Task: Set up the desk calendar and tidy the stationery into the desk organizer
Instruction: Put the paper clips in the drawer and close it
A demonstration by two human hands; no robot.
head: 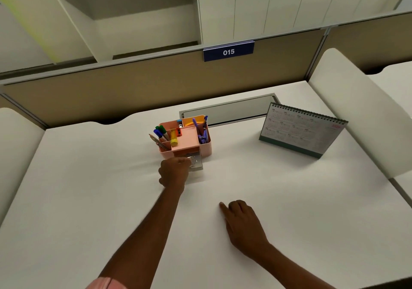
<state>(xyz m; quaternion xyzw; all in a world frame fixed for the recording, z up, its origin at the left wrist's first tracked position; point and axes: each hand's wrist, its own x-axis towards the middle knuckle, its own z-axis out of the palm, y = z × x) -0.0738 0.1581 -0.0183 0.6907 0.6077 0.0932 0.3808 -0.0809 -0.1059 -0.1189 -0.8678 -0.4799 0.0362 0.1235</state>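
Two bare forearms reach in from the bottom edge, the left one with a pink sleeve (104, 283) at its elbow; under them spreads the white desk (89, 188), the largest thing in view; on its far right side the desk calendar (298, 130) stands upright on its own folded base, spiral binding at the top and a printed page facing the person, so that half of the job looks done; near the middle of the desk, well apart from the calendar, sits the pink desk organizer (206, 148), and its compartments are already filled: blue and green markers (160, 131) stand in the left cell, a yellow tube (174, 141) leans at the middle divider, and purple pens (196, 124) stand in the right cell; from the organizer's front a small clear drawer (198, 165) is pulled out toward the person; the left hand (175, 171) is at that drawer with its fingers curled in, and a shiny scrap (191, 158) shows at the fingertips, perhaps a paper clip, though it is too blurred to tell whether the fingers pinch it, grip the drawer's edge, or hold nothing; the right hand (243, 222) rests on the desk nearer the person, holding nothing, forefinger out and the other fingers loosely bent; judged from this, little is left: the last small bits go into the drawer, and the drawer is pushed home.
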